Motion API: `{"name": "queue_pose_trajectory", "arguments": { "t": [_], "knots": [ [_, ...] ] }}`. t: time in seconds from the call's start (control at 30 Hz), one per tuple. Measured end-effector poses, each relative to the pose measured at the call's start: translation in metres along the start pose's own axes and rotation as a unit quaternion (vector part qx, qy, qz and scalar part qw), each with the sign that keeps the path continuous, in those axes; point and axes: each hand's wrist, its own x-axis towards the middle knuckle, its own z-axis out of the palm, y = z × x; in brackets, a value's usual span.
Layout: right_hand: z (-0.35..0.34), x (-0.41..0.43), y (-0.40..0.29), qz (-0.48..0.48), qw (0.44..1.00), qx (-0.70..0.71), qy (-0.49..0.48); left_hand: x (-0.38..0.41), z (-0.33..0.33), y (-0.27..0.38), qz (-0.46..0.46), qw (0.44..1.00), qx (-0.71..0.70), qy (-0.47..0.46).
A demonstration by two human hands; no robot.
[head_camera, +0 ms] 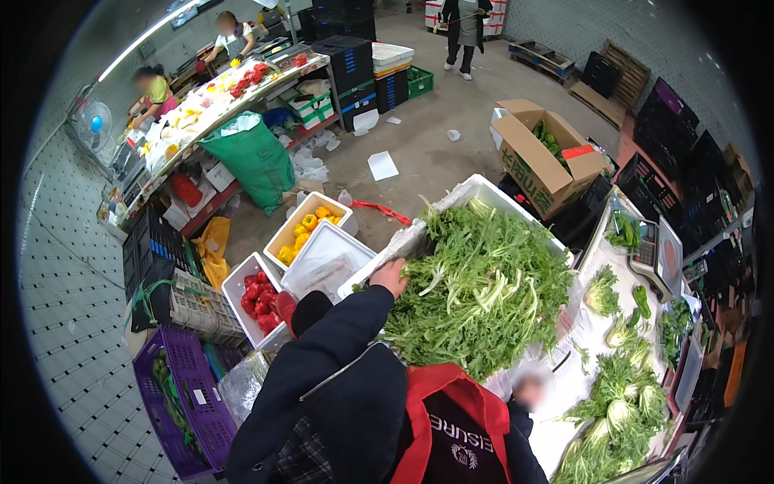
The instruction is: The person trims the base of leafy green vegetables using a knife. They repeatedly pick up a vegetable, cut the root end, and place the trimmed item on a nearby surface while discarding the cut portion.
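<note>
A large white foam box (478, 189) heaped with frisée-like leafy greens (484, 272) stands in front of me. My left hand (390, 277) is on its left rim, fingers curled over the edge against the leaves. Greens spill over the near side of the box towards my red apron (423, 393). Low at the right, my right hand (530, 390) is over the white tabletop (553, 417), beside the lower edge of the heap. It is blurred, so its fingers and anything in them are unclear. Trimmed heads of frisée (620, 414) lie along the right of the table.
A weighing scale (662, 254) and green peppers (641, 302) are on the table's right. Left of me stand foam boxes of red bell peppers (261, 302) and yellow bell peppers (302, 239), and a purple crate (205, 417). Beyond are a cardboard box (526, 163) and several people.
</note>
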Motion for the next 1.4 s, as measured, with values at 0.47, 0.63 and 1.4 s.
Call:
{"name": "queue_pose_trajectory", "arguments": {
  "t": [0.47, 0.63, 1.4],
  "knots": [
    [-0.001, 0.005, 0.006, -0.056, 0.997, -0.060, 0.014, 0.001, 0.003, -0.004, 0.026, 0.999, -0.015, 0.023],
    [-0.003, 0.011, 0.021, -0.038, 0.997, -0.066, 0.012, 0.000, 0.006, -0.007, 0.024, 0.999, -0.009, 0.024],
    [-0.013, -0.001, -0.036, 0.115, 0.987, 0.116, -0.007, 0.008, -0.040, 0.022, -0.072, 0.977, -0.159, 0.124]
  ]
}}
